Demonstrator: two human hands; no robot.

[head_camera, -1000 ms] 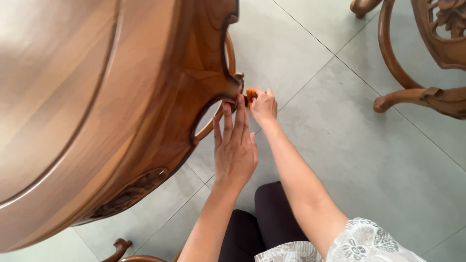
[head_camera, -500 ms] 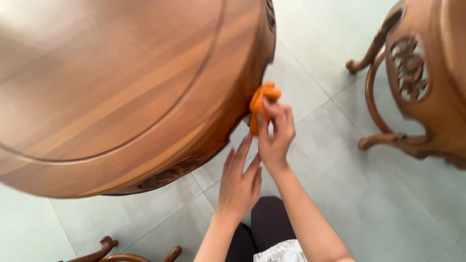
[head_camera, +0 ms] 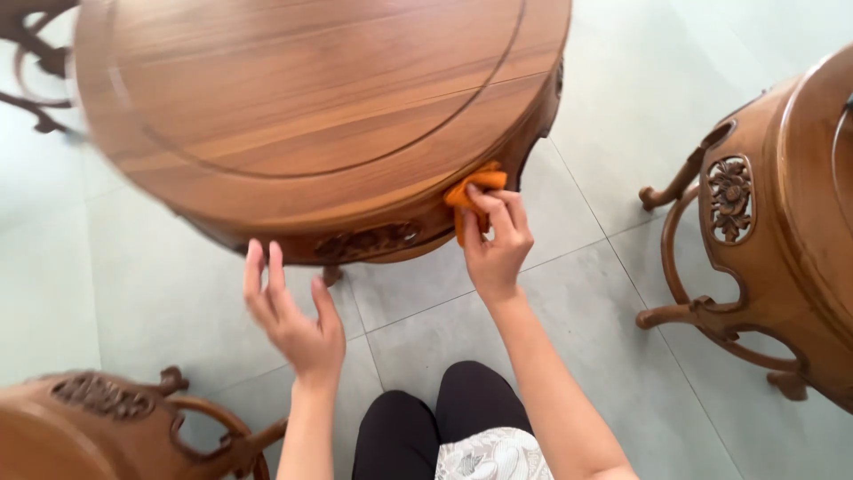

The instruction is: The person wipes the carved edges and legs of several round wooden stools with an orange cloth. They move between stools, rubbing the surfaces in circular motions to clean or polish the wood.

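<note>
A round wooden table with a carved apron fills the upper left of the head view. My right hand presses an orange cloth against the table's rim at its right front edge. My left hand hovers just below the carved apron, fingers spread, holding nothing. My dark-clothed knees show at the bottom.
A carved wooden stool with curved legs stands at the right. Another carved stool sits at the bottom left. More curved wooden legs show at the top left. The floor is large grey tiles.
The view has risen from under the table to above it. My right hand brought the orange cloth up to the rim. My left hand moved left, away from the right.
</note>
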